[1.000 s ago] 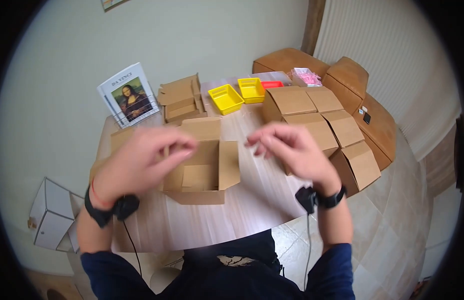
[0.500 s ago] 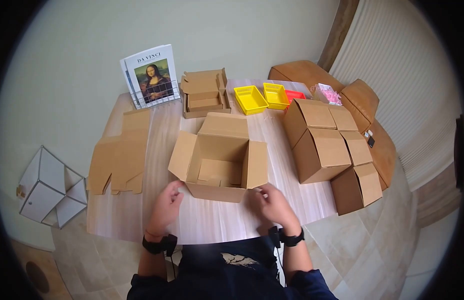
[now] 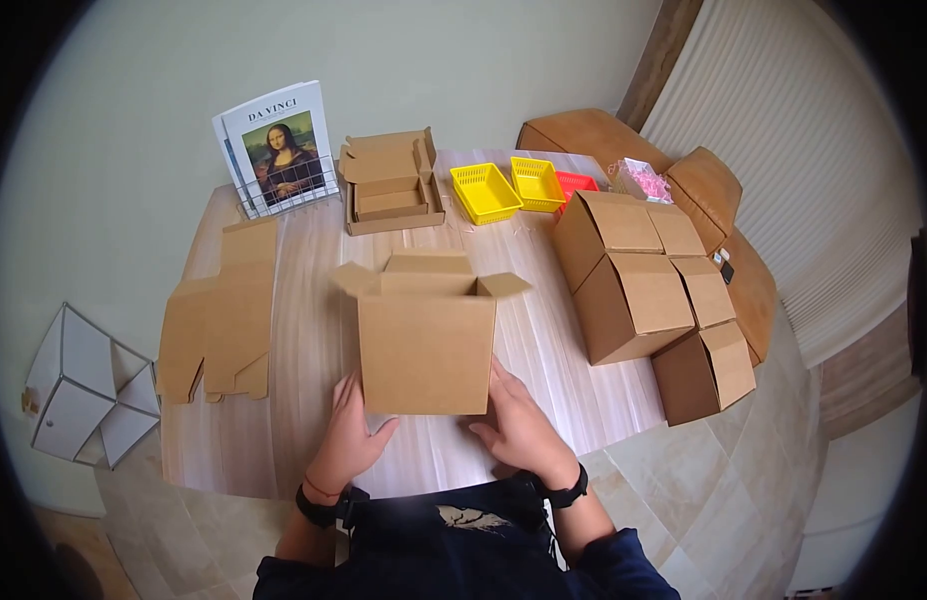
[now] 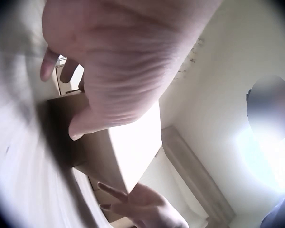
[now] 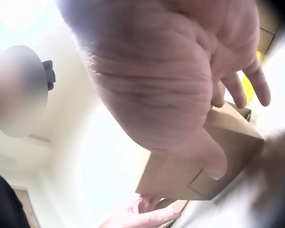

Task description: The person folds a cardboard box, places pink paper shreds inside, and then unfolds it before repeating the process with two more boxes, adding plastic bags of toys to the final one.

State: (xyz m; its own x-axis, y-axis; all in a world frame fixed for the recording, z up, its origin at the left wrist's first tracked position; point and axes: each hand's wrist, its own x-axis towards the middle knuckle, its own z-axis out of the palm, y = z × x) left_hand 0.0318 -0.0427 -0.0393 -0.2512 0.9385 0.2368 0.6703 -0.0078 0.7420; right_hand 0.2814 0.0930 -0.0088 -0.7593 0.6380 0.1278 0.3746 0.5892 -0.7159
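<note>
A cardboard box (image 3: pixel 427 355) with raised flaps is tilted so that its top faces the far side of the table and a plain face shows toward me. Its inside is mostly hidden. My left hand (image 3: pixel 350 435) touches the box's lower left side with extended fingers, thumb pointing inward below the near edge. On the lower right side, my right hand (image 3: pixel 524 430) mirrors it, fingers along the cardboard and thumb spread. From below, the right wrist view shows the box (image 5: pixel 180 178) between both hands.
Flat cardboard (image 3: pixel 224 320) lies at the left. Behind stand a wire rack with a Da Vinci book (image 3: pixel 276 150), an open shallow carton (image 3: pixel 392 195), yellow baskets (image 3: pixel 487 195) and a red basket (image 3: pixel 579 186). Several closed boxes (image 3: pixel 644 290) line the right side.
Both hands came down from above the box to its lower sides. The box went from upright, its inside showing, to tilted away from me.
</note>
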